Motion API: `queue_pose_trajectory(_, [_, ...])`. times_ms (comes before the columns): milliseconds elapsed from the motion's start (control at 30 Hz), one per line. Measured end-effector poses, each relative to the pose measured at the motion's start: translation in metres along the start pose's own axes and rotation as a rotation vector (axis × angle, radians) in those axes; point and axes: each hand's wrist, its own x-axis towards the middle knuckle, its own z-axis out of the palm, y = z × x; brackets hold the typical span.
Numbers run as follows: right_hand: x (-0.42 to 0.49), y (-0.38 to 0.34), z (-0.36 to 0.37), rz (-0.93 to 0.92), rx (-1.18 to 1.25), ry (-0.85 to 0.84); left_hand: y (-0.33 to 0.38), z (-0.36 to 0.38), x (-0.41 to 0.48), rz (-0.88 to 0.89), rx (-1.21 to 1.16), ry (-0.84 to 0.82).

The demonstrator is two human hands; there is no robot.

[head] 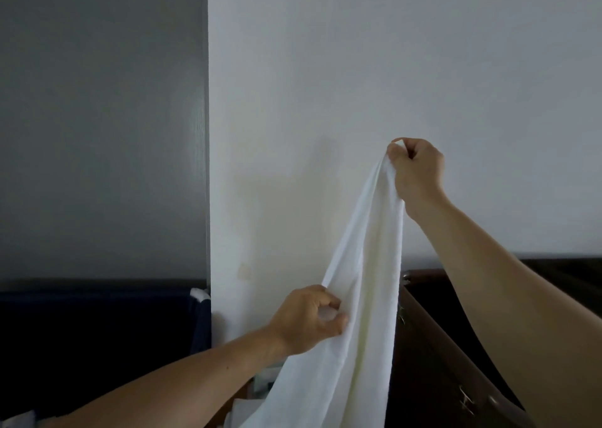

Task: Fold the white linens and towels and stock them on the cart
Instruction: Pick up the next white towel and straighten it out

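From where I stand there is one white towel (pixel 365 281), no second cloth in the air. Two grips are on it: the left grip (pixel 306 320) and the right grip (pixel 417 170), with two bare forearms behind them. One white wall (pixel 325 69). One grey door panel (pixel 97 118). One dark blue fabric bin (pixel 97 323). One dark brown cabinet (pixel 439 362), on which I can count one metal handle (pixel 465 403) for certain.

Right hand (pixel 418 173) raised, fingers (pixel 396 154) pinching the towel (pixel 368 265); left hand (pixel 306 320) lower, seemingly pinching its edge.
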Motion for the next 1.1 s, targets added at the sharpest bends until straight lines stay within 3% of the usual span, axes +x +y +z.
queue_pose_trajectory(100, [-0.001, 0.003, 0.0, -0.003, -0.001, -0.019, 0.002, 0.011, -0.002, -0.081, -0.012, -0.032])
queue_pose_trajectory(367, [0.012, 0.025, -0.025, 0.035, -0.022, 0.079, -0.022, -0.014, -0.014, -0.265, -0.093, 0.138])
queue_pose_trajectory(600, [0.004, 0.024, -0.015, 0.027, 0.025, -0.008, -0.019, -0.011, -0.018, -0.294, -0.299, -0.144])
queue_pose_trajectory(733, [0.006, 0.021, -0.018, -0.006, 0.025, -0.014, -0.023, -0.005, -0.018, -0.278, -0.167, -0.033])
queue_pose_trajectory(900, [0.003, 0.023, -0.021, -0.004, 0.056, -0.012, -0.028, -0.001, -0.018, -0.267, -0.279, -0.164])
queue_pose_trajectory(1100, [0.002, 0.019, -0.027, -0.001, 0.058, -0.017, -0.032, 0.006, -0.015, -0.287, -0.181, -0.055])
